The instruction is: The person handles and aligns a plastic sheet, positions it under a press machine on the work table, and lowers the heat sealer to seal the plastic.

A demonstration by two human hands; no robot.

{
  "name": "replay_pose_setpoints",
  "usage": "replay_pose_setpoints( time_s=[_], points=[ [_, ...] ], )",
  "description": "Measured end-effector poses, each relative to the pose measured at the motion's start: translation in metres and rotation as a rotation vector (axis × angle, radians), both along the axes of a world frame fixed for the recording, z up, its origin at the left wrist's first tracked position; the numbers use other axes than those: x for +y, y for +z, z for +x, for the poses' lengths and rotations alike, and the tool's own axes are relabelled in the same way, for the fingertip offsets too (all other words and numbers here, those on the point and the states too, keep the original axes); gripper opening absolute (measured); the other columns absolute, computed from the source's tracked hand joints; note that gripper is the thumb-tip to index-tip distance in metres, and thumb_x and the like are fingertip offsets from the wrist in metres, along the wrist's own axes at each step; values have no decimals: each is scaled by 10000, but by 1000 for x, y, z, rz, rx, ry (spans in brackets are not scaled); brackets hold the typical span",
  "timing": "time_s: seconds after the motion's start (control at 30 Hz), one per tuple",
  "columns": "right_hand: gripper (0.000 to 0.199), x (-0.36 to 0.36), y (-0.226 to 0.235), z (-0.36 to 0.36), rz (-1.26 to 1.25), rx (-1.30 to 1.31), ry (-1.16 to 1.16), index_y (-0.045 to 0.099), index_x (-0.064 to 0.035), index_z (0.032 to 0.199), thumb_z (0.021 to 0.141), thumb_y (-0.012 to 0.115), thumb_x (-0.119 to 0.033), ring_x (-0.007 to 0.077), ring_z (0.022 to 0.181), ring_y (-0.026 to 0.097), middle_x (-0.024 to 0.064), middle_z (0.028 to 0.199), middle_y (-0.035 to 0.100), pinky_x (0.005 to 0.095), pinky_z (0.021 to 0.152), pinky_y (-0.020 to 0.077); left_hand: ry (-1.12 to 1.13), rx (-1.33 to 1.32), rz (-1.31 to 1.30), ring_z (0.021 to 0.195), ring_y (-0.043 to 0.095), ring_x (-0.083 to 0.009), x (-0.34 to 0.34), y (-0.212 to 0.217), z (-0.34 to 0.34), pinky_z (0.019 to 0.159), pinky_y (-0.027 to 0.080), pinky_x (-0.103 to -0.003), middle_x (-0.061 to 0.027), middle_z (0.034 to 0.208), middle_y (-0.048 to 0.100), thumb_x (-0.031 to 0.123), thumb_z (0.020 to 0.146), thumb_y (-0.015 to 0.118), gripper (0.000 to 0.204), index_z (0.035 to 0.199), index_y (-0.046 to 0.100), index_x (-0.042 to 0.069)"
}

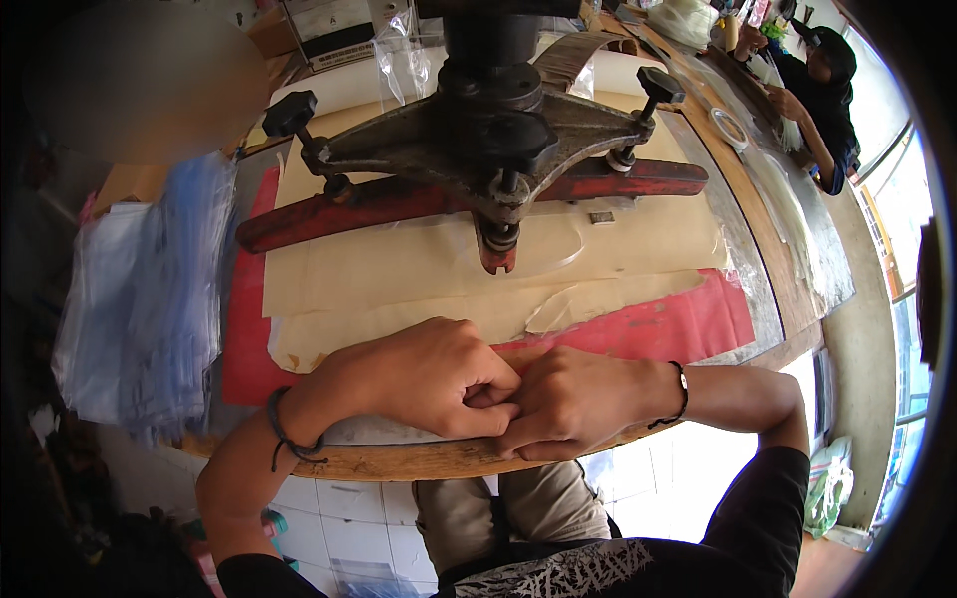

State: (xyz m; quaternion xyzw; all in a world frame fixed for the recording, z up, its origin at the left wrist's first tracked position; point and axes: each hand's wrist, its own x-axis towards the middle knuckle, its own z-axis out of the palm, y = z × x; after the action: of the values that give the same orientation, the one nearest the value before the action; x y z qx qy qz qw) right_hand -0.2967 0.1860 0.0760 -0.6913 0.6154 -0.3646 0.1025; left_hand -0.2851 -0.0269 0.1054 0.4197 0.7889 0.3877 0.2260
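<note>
Resting clenched together, left hand [424, 374] and right hand [568, 399] perhaps pinch something, near the red sheet [688, 324].

head-worn view, looking down, close workbench [419, 460]

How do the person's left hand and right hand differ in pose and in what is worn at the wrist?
The left hand is curled into a loose fist, knuckles up; the right hand lies flatter, its fingers tucked in against the left hand. The left wrist carries a dark cord band with a loose hanging end; the right wrist's dark band has a small pale piece. Both rest touching each other at the near edge of the wooden table, in front of the press.
</note>
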Motion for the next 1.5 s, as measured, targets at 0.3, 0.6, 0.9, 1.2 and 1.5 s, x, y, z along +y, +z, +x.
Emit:
replay_pose_setpoints(
  time_s=[0.3,0.6,0.9,1.2,1.5],
  points=[
    [88,0,3,1,30,-17,1,624,-122,808,866,663,-176,256,614,619,50,637,577,411,569,493,6,-5,-4,418,484,-216,-1,2,2,464,387,-353,-78,508,535,226,809,669,276,624,595,35],
    [81,0,2,0,36,9,4,636,-118,827,869,661,-181,252,634,637,51,650,588,406,582,510,3,-4,-8,420,498,-212,-2,0,2,463,391,-347,-78,511,544,232,812,666,267,636,611,39],
    [73,1,-1,-3,14,20,24,715,-145,915,859,704,-191,234,688,664,15,776,665,397,670,555,26,-3,-62,458,541,-264,1,3,3,508,430,-381,-105,523,572,248,786,658,294,595,612,29],
    [72,-3,9,-4,34,58,29,719,-141,904,849,721,-188,225,679,667,23,766,669,374,663,557,40,-2,-16,460,549,-271,0,-1,4,503,429,-384,-111,524,576,240,781,656,286,594,618,27],
    [73,-2,5,-2,1,-9,14,662,-99,874,847,703,-154,294,812,666,64,795,650,425,724,569,39,-1,-23,453,544,-263,0,-2,4,498,426,-382,-114,521,574,239,782,657,287,594,622,25]
  ],
)
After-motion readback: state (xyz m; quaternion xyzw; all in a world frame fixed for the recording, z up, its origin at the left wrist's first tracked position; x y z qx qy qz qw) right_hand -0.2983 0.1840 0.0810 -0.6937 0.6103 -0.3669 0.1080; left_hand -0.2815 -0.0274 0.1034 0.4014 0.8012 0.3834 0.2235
